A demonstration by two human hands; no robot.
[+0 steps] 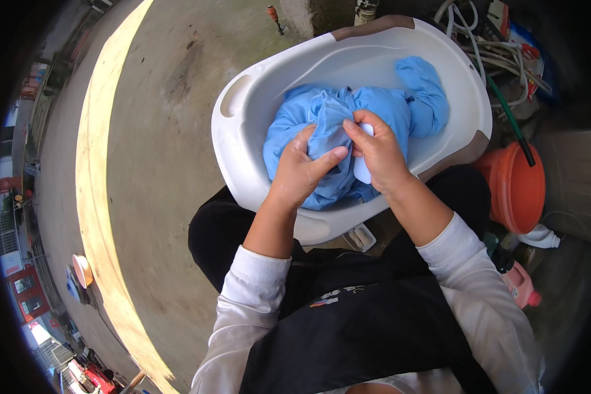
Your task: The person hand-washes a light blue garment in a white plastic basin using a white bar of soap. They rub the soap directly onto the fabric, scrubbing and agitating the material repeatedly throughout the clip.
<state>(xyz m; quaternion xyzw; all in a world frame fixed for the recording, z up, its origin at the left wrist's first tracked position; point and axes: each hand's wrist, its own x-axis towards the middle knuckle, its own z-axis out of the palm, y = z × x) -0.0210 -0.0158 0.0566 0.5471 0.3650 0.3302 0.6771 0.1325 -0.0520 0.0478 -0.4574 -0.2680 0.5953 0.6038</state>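
Observation:
A bunched light-blue cloth item [381,103], apparently a garment or bedding with a button or snap near its lower edge, lies in a white plastic tub [303,230]. My left hand [303,165] holds a gathered fold of it, thumb pointing right. A smooth white oblong piece [362,167], perhaps a soap bar or the back of a brush, sits in the palm side of my right hand [377,150]. The thumb and forefinger of that hand also pinch the same fold. One end of the cloth curls up against the tub's far right inside.
Right of the tub stand an orange bucket [527,189], a green hose [507,106] and a white bottle [539,236]. A pink jug [519,285] is by my right arm. Coiled hoses [497,54] lie at upper right. A small white dish [360,239] shows below the tub's near rim.

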